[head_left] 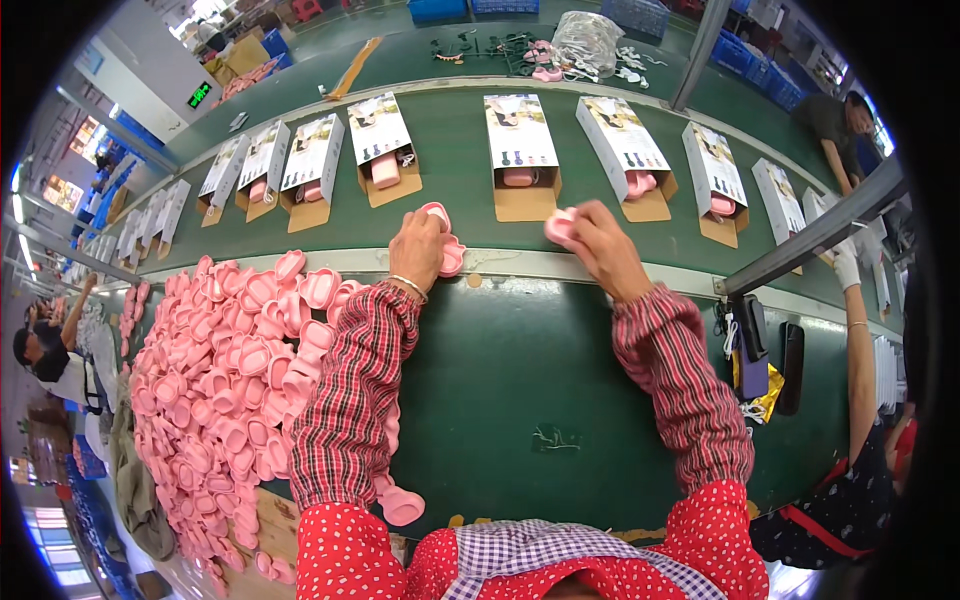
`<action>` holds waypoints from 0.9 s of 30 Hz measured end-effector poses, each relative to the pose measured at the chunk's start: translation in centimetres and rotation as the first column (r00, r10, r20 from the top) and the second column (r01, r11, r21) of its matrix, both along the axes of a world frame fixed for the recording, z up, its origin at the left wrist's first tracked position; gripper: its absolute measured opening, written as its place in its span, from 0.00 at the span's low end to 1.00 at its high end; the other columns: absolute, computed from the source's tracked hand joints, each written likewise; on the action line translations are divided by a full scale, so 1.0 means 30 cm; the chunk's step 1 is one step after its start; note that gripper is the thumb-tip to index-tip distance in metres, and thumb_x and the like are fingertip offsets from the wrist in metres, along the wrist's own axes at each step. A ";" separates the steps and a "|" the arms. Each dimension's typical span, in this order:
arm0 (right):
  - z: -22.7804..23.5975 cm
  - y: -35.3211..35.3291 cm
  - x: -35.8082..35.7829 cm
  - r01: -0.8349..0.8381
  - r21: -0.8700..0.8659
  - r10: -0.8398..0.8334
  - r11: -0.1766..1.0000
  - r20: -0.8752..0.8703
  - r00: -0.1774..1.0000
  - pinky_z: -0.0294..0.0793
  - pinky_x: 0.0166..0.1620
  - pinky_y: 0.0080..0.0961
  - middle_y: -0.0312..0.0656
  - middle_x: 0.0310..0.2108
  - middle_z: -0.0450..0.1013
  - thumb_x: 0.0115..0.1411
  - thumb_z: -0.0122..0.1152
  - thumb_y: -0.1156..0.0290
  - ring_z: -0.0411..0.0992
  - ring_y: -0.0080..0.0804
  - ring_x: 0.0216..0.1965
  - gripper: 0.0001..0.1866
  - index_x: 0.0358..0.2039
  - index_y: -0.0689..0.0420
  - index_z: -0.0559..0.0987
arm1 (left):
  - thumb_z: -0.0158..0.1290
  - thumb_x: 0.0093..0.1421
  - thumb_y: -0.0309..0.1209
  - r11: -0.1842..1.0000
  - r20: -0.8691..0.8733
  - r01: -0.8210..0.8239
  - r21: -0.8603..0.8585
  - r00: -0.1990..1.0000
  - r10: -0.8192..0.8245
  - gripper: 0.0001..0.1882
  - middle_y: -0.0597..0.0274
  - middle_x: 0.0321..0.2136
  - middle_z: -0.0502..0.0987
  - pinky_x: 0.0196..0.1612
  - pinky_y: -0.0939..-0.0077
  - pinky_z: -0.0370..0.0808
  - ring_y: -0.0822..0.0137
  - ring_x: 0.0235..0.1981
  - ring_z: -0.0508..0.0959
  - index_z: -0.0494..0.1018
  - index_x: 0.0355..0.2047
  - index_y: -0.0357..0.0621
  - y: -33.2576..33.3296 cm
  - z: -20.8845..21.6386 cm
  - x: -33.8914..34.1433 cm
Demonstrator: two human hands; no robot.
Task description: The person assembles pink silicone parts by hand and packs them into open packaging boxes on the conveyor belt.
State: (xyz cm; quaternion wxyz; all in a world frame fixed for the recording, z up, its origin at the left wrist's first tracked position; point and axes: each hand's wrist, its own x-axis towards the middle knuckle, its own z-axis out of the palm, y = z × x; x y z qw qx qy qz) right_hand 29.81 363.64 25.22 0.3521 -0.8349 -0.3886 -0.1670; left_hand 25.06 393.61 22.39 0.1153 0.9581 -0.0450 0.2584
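Note:
My left hand [418,245] is closed on a pink plastic part [452,258] with an oval hollow, at the near edge of the conveyor. Another pink piece shows at its fingertips. Between the fingers of my right hand [606,252] is a similar pink part [561,228], slightly blurred, held over the belt. Beyond my hands, an open printed carton [518,130] lies with its brown flap toward me and a pink item [519,177] in its mouth. To its right, a tilted carton [622,135] also has pink pieces at its opening.
A big heap of pink parts [225,370] covers the green table [500,400] beside my left arm. More cartons line the conveyor belt [450,190]. Metal posts [815,235] rise at right, near a dark pouch [791,368]. A co-worker's gloved hand [847,265] reaches in there.

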 end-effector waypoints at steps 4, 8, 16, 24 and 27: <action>-0.007 0.146 0.142 0.029 -0.112 -0.031 0.993 -0.014 0.999 0.74 0.42 0.39 0.44 0.42 0.67 0.56 0.60 0.74 0.71 0.45 0.44 0.06 0.33 0.60 0.73 | 0.60 0.52 0.31 0.988 -0.075 0.100 -0.120 0.991 -0.110 0.07 0.59 0.32 0.73 0.40 0.61 0.75 0.56 0.39 0.74 0.74 0.28 0.43 -0.020 0.013 0.001; -0.009 0.230 0.215 0.335 -0.134 -0.318 0.933 0.134 0.939 0.77 0.41 0.37 0.43 0.45 0.66 0.57 0.53 0.79 0.72 0.44 0.43 0.07 0.37 0.62 0.73 | 0.60 0.52 0.33 0.978 -0.082 0.102 -0.179 0.990 -0.118 0.08 0.59 0.33 0.73 0.40 0.62 0.75 0.56 0.40 0.74 0.75 0.27 0.43 0.038 0.013 0.003; -0.063 0.524 -0.185 -0.320 -0.086 0.326 0.943 0.060 0.944 0.78 0.38 0.37 0.46 0.44 0.66 0.51 0.66 0.69 0.73 0.46 0.40 0.15 0.37 0.58 0.73 | 0.58 0.52 0.33 0.990 -0.149 0.061 -0.127 0.986 -0.080 0.06 0.57 0.32 0.76 0.39 0.58 0.75 0.53 0.39 0.76 0.77 0.28 0.45 0.105 0.056 0.029; -0.098 0.687 -0.224 -0.071 -0.019 0.071 0.997 -0.027 0.997 0.76 0.34 0.38 0.45 0.40 0.66 0.57 0.61 0.67 0.73 0.46 0.39 0.14 0.41 0.59 0.69 | 0.54 0.54 0.30 0.999 0.022 0.053 0.006 0.998 -0.053 0.04 0.58 0.31 0.76 0.41 0.59 0.77 0.56 0.42 0.76 0.77 0.27 0.46 0.191 0.130 0.203; -0.066 0.728 -0.199 0.113 -0.008 -0.112 0.994 0.058 0.992 0.78 0.35 0.37 0.45 0.43 0.67 0.51 0.66 0.69 0.73 0.46 0.39 0.20 0.42 0.58 0.69 | 0.55 0.51 0.30 0.978 0.004 -0.025 0.206 1.000 0.025 0.06 0.57 0.33 0.76 0.40 0.60 0.77 0.54 0.41 0.76 0.77 0.30 0.46 0.251 0.126 0.283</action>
